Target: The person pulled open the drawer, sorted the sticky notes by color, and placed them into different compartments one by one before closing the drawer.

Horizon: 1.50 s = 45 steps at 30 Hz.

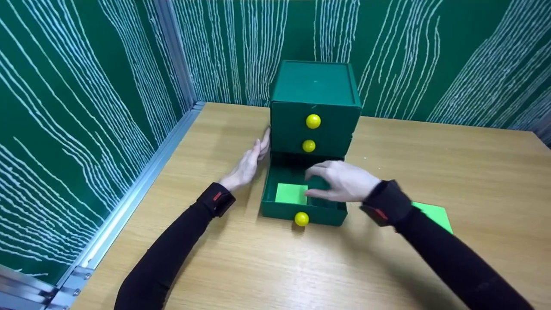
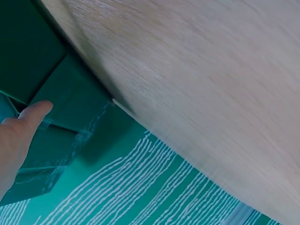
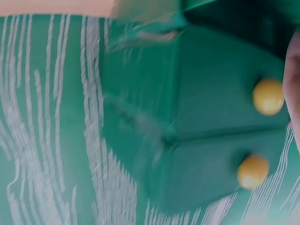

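A green drawer cabinet (image 1: 316, 84) with yellow round knobs stands on the table. Its bottom drawer (image 1: 275, 207) is pulled out, and a light green square of paper (image 1: 290, 193) lies inside toward the front left. My left hand (image 1: 247, 165) rests against the cabinet's left side; in the left wrist view a finger (image 2: 37, 112) touches the green side wall. Over the drawer's right part hovers my right hand (image 1: 344, 181), fingers bent and thumb apart from them, with nothing visible between. The thumb tip is close to the paper's right edge; contact is unclear.
Another light green sheet (image 1: 434, 216) lies on the wooden table (image 1: 267, 267) to the right, partly under the right forearm. Green walls (image 1: 400, 56) with white wavy lines stand behind and at left, joined by a metal frame (image 1: 142, 176).
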### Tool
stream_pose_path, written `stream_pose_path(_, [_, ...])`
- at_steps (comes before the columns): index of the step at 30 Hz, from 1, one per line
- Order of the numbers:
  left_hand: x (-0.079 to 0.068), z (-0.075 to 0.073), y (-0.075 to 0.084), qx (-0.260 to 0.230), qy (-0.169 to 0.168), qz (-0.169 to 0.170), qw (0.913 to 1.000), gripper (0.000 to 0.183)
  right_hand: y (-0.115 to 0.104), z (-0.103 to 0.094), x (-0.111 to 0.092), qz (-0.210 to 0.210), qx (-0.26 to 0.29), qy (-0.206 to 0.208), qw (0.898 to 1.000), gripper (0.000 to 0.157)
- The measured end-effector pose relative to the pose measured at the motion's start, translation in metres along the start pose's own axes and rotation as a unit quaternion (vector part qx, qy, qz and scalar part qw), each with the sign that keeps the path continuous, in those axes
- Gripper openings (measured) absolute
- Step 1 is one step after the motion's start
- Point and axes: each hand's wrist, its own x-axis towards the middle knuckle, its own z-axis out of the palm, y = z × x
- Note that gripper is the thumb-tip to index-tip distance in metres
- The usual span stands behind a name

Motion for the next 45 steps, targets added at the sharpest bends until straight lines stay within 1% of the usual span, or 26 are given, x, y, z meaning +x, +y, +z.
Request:
stream_pose_path(5, [0.000, 0.000, -0.001, 0.003, -0.002, 0.002, 1.0000, 0.057, 0.001, -0.024, -0.044, 0.009, -0.024, 0.043, 0.999, 0.038])
stream_pose_path(8, [-0.002, -0.002, -0.002, 0.009, -0.005, 0.000, 1.0000, 0.061, 0.007, -0.033, -0.072, 0.023, -0.056, 0.055, 0.997, 0.038])
stream_pose_path(10, [-0.003, -0.003, -0.003, 0.016, -0.004, 0.000, 0.9999, 0.067, 0.013, -0.036, -0.092, 0.043, -0.075, 0.056, 0.995, 0.038])
stream_pose_path(14, [-0.006, -0.005, -0.004, 0.033, 0.002, -0.006, 0.9994, 0.084, 0.028, -0.036, -0.132, 0.099, -0.086, 0.033, 0.991, 0.040])
stream_pose_path(16, [-0.007, -0.005, -0.005, 0.038, 0.003, -0.011, 0.9992, 0.089, 0.037, -0.034, -0.151, 0.120, -0.086, 0.019, 0.989, 0.042])
stream_pose_path(20, [-0.008, -0.006, -0.005, 0.044, 0.004, -0.014, 0.9989, 0.090, 0.054, -0.026, -0.184, 0.143, -0.092, 0.008, 0.985, 0.047])
stream_pose_path(24, [-0.007, -0.005, -0.004, 0.043, 0.004, -0.013, 0.9990, 0.086, 0.069, -0.024, -0.209, 0.180, -0.082, -0.008, 0.980, 0.061])
stream_pose_path(26, [-0.006, -0.005, -0.004, 0.037, 0.005, -0.010, 0.9992, 0.084, 0.075, -0.023, -0.219, 0.189, -0.074, -0.018, 0.979, 0.067])
stream_pose_path(28, [-0.005, -0.005, -0.004, 0.032, 0.006, -0.005, 0.9994, 0.084, 0.079, -0.021, -0.226, 0.189, -0.077, -0.023, 0.979, 0.067])
stream_pose_path(31, [-0.004, -0.004, -0.004, 0.028, 0.007, 0.000, 0.9996, 0.087, 0.084, -0.017, -0.233, 0.181, -0.082, -0.025, 0.980, 0.061])
stream_pose_path(33, [-0.003, -0.003, -0.004, 0.030, 0.006, 0.002, 0.9995, 0.089, 0.084, -0.017, -0.235, 0.188, -0.080, -0.026, 0.979, 0.058])
stream_pose_path(35, [-0.002, -0.003, -0.004, 0.031, 0.004, 0.004, 0.9995, 0.089, 0.083, -0.018, -0.235, 0.203, -0.060, -0.032, 0.977, 0.060])
stream_pose_path(39, [-0.001, -0.001, -0.004, 0.033, 0.000, 0.003, 0.9995, 0.087, 0.076, -0.024, -0.227, 0.231, -0.022, -0.052, 0.971, 0.065])
stream_pose_path(41, [-0.001, -0.002, -0.004, 0.034, -0.002, 0.001, 0.9994, 0.083, 0.072, -0.027, -0.219, 0.233, -0.014, -0.055, 0.971, 0.065])
stream_pose_path(43, [-0.001, -0.002, -0.003, 0.034, -0.002, -0.002, 0.9994, 0.074, 0.067, -0.032, -0.210, 0.228, -0.015, -0.047, 0.972, 0.063])
stream_pose_path(45, [0.000, -0.002, -0.003, 0.033, -0.001, -0.003, 0.9995, 0.067, 0.062, -0.038, -0.199, 0.208, -0.020, -0.026, 0.977, 0.061])
